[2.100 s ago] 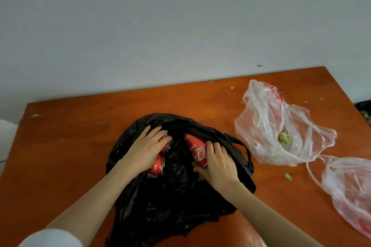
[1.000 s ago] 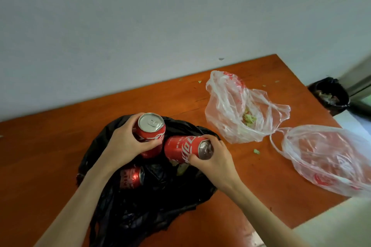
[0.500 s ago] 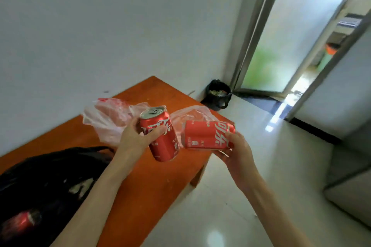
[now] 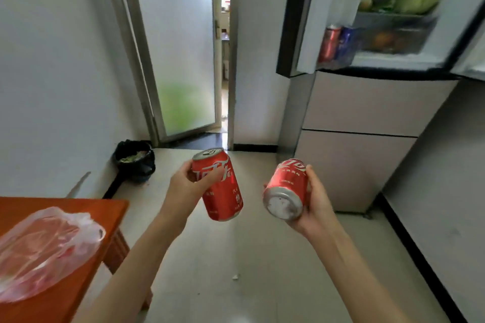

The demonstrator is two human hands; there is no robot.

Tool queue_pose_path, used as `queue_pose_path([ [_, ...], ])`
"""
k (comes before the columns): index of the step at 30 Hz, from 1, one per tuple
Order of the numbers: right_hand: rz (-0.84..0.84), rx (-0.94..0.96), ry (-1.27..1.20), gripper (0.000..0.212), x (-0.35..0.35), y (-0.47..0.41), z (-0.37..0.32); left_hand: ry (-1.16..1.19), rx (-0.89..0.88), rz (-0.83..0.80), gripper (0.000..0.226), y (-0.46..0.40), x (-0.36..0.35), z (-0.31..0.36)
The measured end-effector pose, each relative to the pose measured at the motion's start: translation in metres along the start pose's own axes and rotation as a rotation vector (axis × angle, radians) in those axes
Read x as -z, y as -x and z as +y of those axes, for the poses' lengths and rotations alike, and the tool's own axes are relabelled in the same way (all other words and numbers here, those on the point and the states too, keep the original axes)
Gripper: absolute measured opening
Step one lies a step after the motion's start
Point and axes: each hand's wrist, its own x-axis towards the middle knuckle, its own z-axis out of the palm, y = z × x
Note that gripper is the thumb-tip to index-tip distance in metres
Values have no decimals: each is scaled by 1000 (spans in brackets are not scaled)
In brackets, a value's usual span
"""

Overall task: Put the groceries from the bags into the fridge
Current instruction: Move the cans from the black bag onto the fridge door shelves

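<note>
While both hands carry a cola can each, the open fridge [image 4: 388, 18] stands ahead and up to the right, well apart from them. The left hand [image 4: 187, 186] wraps the left can [image 4: 219, 187], which stands nearly upright, top tilted away. The right hand [image 4: 313, 199] curls round the right can [image 4: 287, 189], lying with its long axis toward the camera, base first. The right hand is nearer the fridge, whose door shelf already holds cans [image 4: 334, 43]; its can likely needs righting before it goes in.

Bare floor [image 4: 262, 257] — open fridge [image 4: 388, 34] ahead
</note>
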Motion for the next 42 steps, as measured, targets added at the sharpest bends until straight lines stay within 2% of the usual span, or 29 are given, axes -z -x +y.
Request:
queue_pose_path([
  [4, 54, 126, -9, 65, 20, -9, -70, -18, -32, -118, 47, -51, -70, 3],
  [8, 74, 277, 99, 30, 19, -40, -150, -31, -134, -205, 30, -115, -141, 23],
  [10, 69, 370, 180, 30, 9, -59, -195, -42, -192, -220, 36, -149, -176, 40],
  [12, 46, 460, 278, 39, -5, -75, -238, -46, -241, -213, 47, -181, -207, 60],
  [15, 27, 609, 435, 46, -25, -96, -298, -38, -306, -210, 50, -227, -247, 94],
  [17, 30, 689, 501, 44, -38, -107, -335, -57, -371, -212, 48, -252, -272, 119],
  [21, -19, 819, 549, 21, -64, -126, -403, -103, -481, -212, 43, -291, -313, 170],
  [25, -96, 959, 527, 40, -95, -147, -474, -154, -656, -193, 44, -322, -345, 231],
  [28, -196, 1008, 488, 50, -125, -159, -528, -152, -770, -132, 56, -339, -367, 277],
  [33, -361, 1069, 512, 49, -178, -172, -605, -175, -905, 24, 65, -365, -402, 344],
  [36, -444, 1072, 569, 46, -207, -181, -640, -230, -897, 131, 55, -386, -420, 375],
  [42, -514, 1127, 755, 58, -240, -216, -674, -543, -857, 407, 28, -425, -443, 392],
])
